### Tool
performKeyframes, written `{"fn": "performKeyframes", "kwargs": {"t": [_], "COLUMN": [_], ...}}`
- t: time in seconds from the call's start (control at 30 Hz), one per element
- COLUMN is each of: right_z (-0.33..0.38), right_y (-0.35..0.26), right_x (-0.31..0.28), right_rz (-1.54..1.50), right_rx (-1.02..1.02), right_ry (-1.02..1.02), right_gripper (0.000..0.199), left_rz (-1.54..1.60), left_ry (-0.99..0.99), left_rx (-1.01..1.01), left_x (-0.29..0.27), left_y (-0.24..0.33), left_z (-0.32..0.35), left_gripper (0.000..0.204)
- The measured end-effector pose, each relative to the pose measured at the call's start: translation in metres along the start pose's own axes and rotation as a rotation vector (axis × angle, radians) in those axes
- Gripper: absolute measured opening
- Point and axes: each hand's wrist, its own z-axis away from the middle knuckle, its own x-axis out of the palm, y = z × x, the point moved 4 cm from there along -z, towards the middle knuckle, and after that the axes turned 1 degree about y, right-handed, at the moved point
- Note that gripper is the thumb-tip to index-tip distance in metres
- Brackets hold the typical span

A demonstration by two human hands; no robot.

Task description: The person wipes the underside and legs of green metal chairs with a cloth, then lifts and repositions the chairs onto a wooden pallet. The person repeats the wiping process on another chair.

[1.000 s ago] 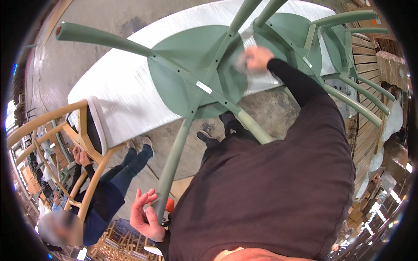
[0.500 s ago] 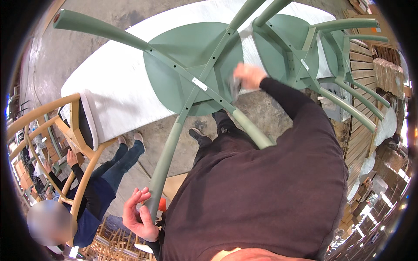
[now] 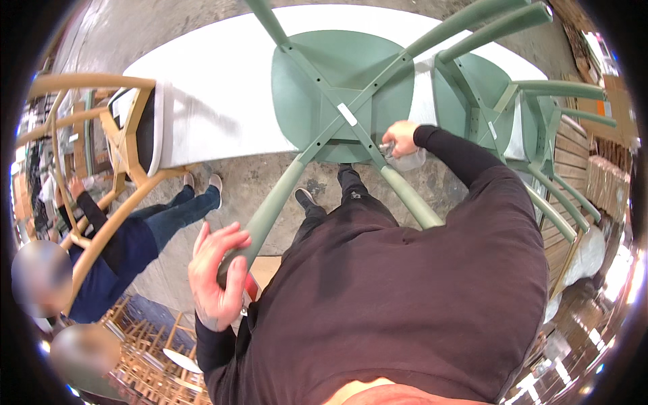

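Note:
A green chair [image 3: 297, 94] lies upside down on a white-covered table, its legs and crossed braces facing up. A small white label [image 3: 347, 114] sits where the braces cross. My left hand [image 3: 217, 273] is cupped loosely round the end of the near left leg [image 3: 273, 199], thumb and fingers on either side. My right hand [image 3: 401, 137] is closed on a translucent plastic thing [image 3: 410, 161] beside the top of the near right leg [image 3: 412, 196]. Its kind is too unclear to tell.
More upturned green chairs [image 3: 489, 81] stand to the right on the white table cover [image 3: 216, 88]. At the left is an upturned wooden chair [image 3: 121, 158], with a person [image 3: 128, 250] behind it. Wooden chair frames [image 3: 152, 347] are stacked at the lower left; wooden slats [image 3: 570, 155] stand right.
My left hand has gone from beside the leg to round its end. My right hand sits lower against the chair, by the near right leg. The whole view has shifted.

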Motion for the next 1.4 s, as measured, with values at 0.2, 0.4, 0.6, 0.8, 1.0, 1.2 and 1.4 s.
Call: {"fn": "performKeyframes", "kwargs": {"t": [0.2, 0.4, 0.6, 0.8, 1.0, 1.2, 1.4], "right_z": [-0.019, -0.095, -0.072, -0.081, -0.1, -0.034, -0.097], "right_y": [-0.128, -0.151, -0.163, -0.145, -0.226, -0.171, -0.184], "right_x": [-0.09, 0.027, 0.046, 0.098, 0.151, 0.093, 0.093], "right_rz": [0.195, 0.392, -0.085, -0.029, -0.482, -0.287, -0.085], "right_rx": [-0.344, 0.129, 0.462, 0.613, 0.184, 0.49, 0.594], "right_ry": [0.359, 0.182, 0.852, 1.011, 0.696, 1.554, 1.349], "right_gripper": [0.046, 0.023, 0.045, 0.036, 0.043, 0.055, 0.029], "left_rz": [0.513, 0.296, 0.412, 0.247, -0.205, -0.231, -0.254], "left_ry": [-0.335, -0.21, -0.13, -0.199, -0.032, -0.115, -0.091], "left_rx": [-0.114, 0.029, 0.078, 0.169, 0.471, 0.302, 0.293], "left_x": [0.008, 0.009, 0.019, 0.014, 0.014, 0.016, 0.019], "left_y": [-0.016, -0.022, -0.04, -0.017, -0.004, 0.002, 0.003], "left_z": [-0.001, 0.001, 0.004, 0.021, 0.026, 0.017, 0.02], "left_gripper": [0.041, 0.033, 0.03, 0.026, 0.032, 0.028, 0.026]}}
